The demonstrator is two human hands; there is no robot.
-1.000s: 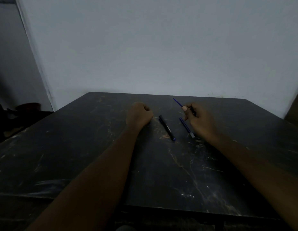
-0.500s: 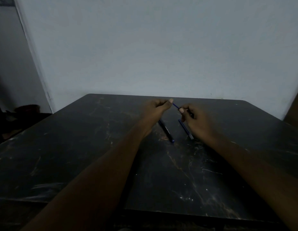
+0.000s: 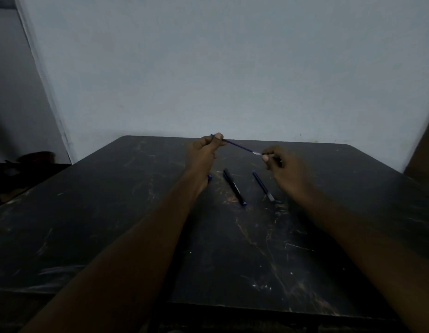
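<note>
Only the head view to go on here, and it's pretty dim. A thin blue refill (image 3: 237, 145) is held up in the air over the far half of the table (image 3: 112, 212), stretched between both hands. The left hand (image 3: 205, 152) is curled up. The refill's left end is pinched between its thumb and forefinger, with a tiny bit of the rod poking out past the thumb. The right hand (image 3: 286, 170) is curled too, and the paler, silvery end of the refill is nipped at its fingertips (image 3: 265, 158), the other fingers tucked in loosely. The refill is tilted, higher at the left hand and lower at the right, and none of it is touching the tabletop.

Down on the table, between the two wrists, a black pen (image 3: 234, 187) is laid flat, pointing roughly away from the camera, with a blue tip at its near end. Just to the right of it, not touching it and close to the right wrist, a blue barrel (image 3: 262, 186) with a pale near end is laid at about the same angle. A small blue bit (image 3: 210, 177) is seen peeking out from behind the left wrist; what it is can't be made out. The tabletop is dark and heavily scratched, with a plain pale wall (image 3: 232, 68) behind it.
</note>
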